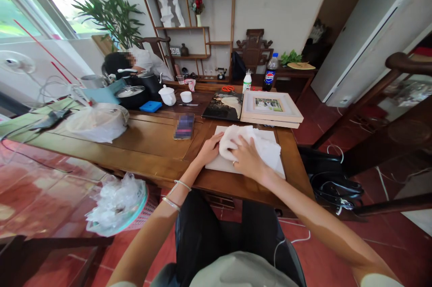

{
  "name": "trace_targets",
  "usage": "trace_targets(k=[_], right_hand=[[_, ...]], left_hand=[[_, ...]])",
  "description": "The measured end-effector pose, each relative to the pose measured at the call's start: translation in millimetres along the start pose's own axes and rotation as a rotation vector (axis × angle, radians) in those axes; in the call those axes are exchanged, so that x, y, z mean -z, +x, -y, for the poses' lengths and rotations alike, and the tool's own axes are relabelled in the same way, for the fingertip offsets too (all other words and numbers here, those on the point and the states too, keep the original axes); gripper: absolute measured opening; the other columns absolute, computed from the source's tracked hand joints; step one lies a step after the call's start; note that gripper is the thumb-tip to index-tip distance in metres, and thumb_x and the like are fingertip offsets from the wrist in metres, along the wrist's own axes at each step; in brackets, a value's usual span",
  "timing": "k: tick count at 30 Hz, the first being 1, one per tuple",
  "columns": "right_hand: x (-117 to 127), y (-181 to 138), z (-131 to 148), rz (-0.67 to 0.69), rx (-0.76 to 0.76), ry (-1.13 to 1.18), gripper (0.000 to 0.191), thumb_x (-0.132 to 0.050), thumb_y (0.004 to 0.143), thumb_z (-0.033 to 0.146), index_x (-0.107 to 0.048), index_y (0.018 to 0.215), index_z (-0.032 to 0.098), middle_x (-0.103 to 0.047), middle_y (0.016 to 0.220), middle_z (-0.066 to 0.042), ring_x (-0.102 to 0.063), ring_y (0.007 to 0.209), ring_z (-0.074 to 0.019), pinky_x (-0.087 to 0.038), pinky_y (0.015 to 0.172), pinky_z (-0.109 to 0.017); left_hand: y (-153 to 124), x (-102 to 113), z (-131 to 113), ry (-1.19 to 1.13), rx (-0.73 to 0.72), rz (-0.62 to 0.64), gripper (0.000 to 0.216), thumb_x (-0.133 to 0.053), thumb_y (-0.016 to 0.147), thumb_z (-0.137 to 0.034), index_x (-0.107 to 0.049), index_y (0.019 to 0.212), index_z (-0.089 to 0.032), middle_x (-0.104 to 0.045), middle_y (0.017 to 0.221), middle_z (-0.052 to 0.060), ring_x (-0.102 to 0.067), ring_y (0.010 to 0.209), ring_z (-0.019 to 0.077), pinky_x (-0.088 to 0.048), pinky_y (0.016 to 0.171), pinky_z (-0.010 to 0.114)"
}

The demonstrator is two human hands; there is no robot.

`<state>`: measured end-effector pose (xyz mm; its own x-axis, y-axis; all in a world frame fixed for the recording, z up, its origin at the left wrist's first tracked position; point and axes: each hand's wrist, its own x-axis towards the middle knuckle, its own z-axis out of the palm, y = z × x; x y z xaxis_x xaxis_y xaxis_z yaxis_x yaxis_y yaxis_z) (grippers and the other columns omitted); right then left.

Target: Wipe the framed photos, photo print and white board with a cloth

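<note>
A bunched white cloth point(266, 147) lies over a pale flat board point(221, 166) at the table's near edge. My right hand point(248, 159) presses down on the cloth, its fingers somewhat apart and dug into the folds. At the board's left side, my left hand point(209, 148) rests with its fingers stretched out, the tips by the cloth's edge. Just beyond the board are a stack of white picture frames point(273, 105) and a dark picture album point(221, 107). Left of my left hand, a phone point(184, 126) lies on the wood.
On the wooden table point(151, 143) stand a white lidded pot point(167, 96), a blue sponge-like block point(150, 106), orange scissors point(227, 88), a white bottle point(247, 82) and a cola bottle point(270, 73). A bagged bin point(118, 206) sits below left. Another person point(151, 64) leans at the far side.
</note>
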<state>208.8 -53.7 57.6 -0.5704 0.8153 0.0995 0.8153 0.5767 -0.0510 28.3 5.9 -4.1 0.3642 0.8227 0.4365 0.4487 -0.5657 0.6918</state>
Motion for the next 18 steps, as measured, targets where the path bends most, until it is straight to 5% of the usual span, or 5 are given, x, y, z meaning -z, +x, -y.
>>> trace_targets(k=[4,8,14,18], right_hand=[[6,-32,29,0.036,0.134,0.063,0.043,-0.052,0.073,0.017,-0.064,0.114,0.014,-0.047,0.137,-0.015,-0.024,0.133,-0.0391,-0.018,0.103,-0.063],[10,-44,14,0.008,0.118,0.14,0.038,-0.058,0.077,0.026,-0.064,0.113,0.016,-0.059,0.123,-0.016,-0.037,0.129,-0.0327,-0.024,0.105,-0.053],[5,1,-48,-0.114,-0.041,0.207,0.038,-0.054,0.077,0.018,-0.06,0.115,0.016,-0.061,0.118,-0.013,-0.052,0.113,-0.0295,-0.037,0.096,-0.042],[6,47,-52,-0.107,-0.064,0.258,0.036,-0.044,0.082,0.018,-0.058,0.116,0.015,-0.064,0.114,-0.011,-0.056,0.104,-0.0281,-0.041,0.088,-0.037]], left_hand=[[-1,-1,4,-0.001,-0.019,-0.007,0.038,-0.051,0.081,-0.019,-0.062,0.118,-0.015,-0.055,0.131,0.01,-0.047,0.126,0.0252,-0.038,0.107,0.04],[-1,-3,4,0.036,-0.001,-0.029,0.038,-0.045,0.085,-0.017,-0.061,0.118,-0.015,-0.055,0.131,0.01,-0.048,0.125,0.0233,-0.037,0.108,0.042],[0,-5,2,0.101,0.001,-0.029,0.04,-0.04,0.085,-0.014,-0.061,0.118,-0.015,-0.056,0.131,0.008,-0.048,0.125,0.0208,-0.035,0.11,0.039],[0,-4,0,0.125,0.006,-0.028,0.041,-0.039,0.083,-0.011,-0.062,0.118,-0.016,-0.057,0.129,0.007,-0.049,0.124,0.0215,-0.035,0.109,0.041]])
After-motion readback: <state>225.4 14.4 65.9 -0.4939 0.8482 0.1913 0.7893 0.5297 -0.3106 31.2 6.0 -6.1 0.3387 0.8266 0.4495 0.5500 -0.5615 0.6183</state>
